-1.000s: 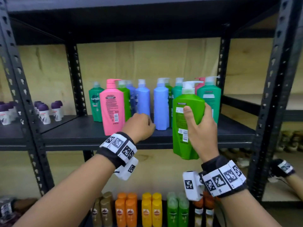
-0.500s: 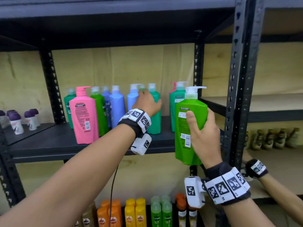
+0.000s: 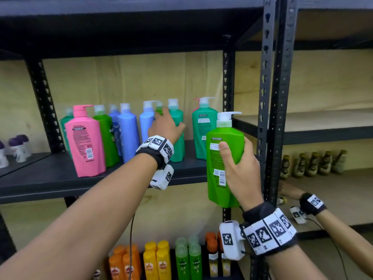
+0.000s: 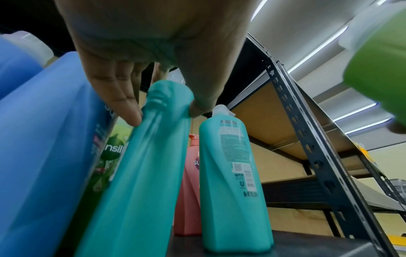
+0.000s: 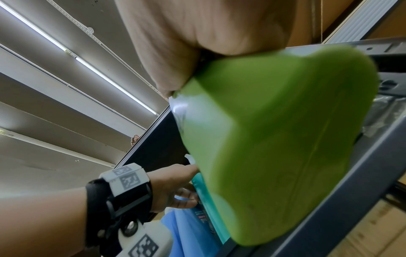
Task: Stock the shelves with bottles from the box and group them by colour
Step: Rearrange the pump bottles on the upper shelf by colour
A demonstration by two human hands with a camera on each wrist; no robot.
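My right hand [image 3: 237,168] grips a bright green pump bottle [image 3: 220,158] upright in front of the black shelf's [image 3: 50,178] right end; from the right wrist its green base [image 5: 274,147] fills the view. My left hand [image 3: 165,126] reaches into the row and holds a teal bottle [image 3: 178,136] near its shoulder, thumb and fingers [image 4: 129,111] either side of the teal bottle [image 4: 140,173]. A second teal bottle [image 4: 230,182] stands apart to its right, a pink one [image 4: 189,191] behind. Blue bottles [image 3: 129,134], green ones and a pink pump bottle [image 3: 84,142] stand to the left.
A black upright post [image 3: 276,118] stands just right of the held green bottle. Small orange, yellow and green bottles [image 3: 161,259] fill the shelf below. Purple-capped items [image 3: 18,146] sit at far left. Another person's hand [image 3: 290,193] reaches toward brown bottles [image 3: 314,162] at the right.
My left hand rose from the shelf's front edge into the row and took hold of the teal bottle. My right hand with the green bottle shifted right, toward the post.
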